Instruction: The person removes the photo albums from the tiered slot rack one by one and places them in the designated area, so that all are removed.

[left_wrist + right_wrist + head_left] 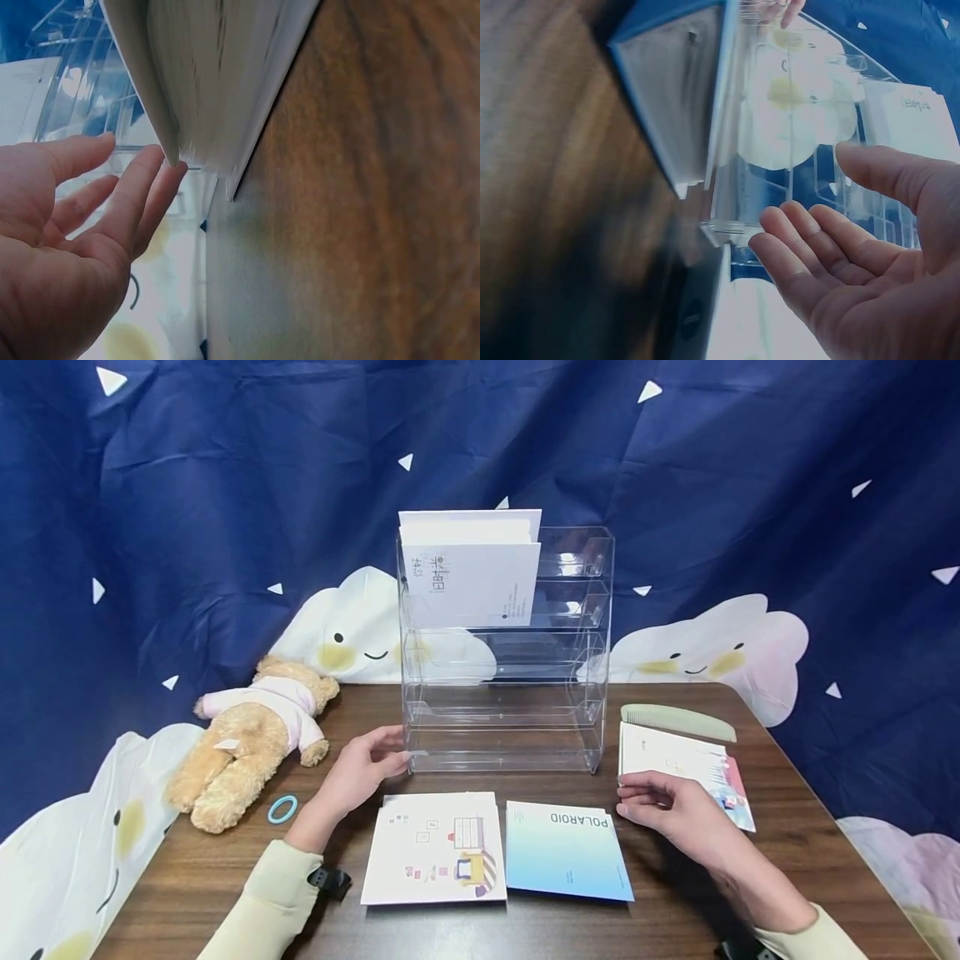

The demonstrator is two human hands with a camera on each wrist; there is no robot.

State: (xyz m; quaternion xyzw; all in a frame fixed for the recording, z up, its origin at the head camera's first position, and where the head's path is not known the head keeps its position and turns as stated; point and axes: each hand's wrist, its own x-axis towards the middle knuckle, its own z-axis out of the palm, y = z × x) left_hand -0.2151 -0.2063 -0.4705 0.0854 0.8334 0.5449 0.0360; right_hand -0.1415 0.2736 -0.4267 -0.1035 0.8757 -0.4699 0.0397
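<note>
My left hand (pixel 358 774) is at the lower left corner of a clear acrylic rack (pixel 502 762), fingers loosely bent; whether they touch it I cannot tell. At the right, my right hand (pixel 686 817) hovers by a stack of white booklets (pixel 660 750), its palm holding nothing in the right wrist view. White booklets (pixel 472 585) stand in the rack's upper left. On the table before the rack lie a thick white booklet (pixel 405 872) with cartoon print and a blue booklet (pixel 566 860) marked POLAROID.
A pale green comb (pixel 678 720) lies behind the right-hand stack. At the left, a teddy bear (pixel 247 735) in a pale pink top lies near a light blue ring (pixel 273 817). The wooden table (pixel 442 935) meets a dark blue curtain (pixel 262 468) with cloud prints.
</note>
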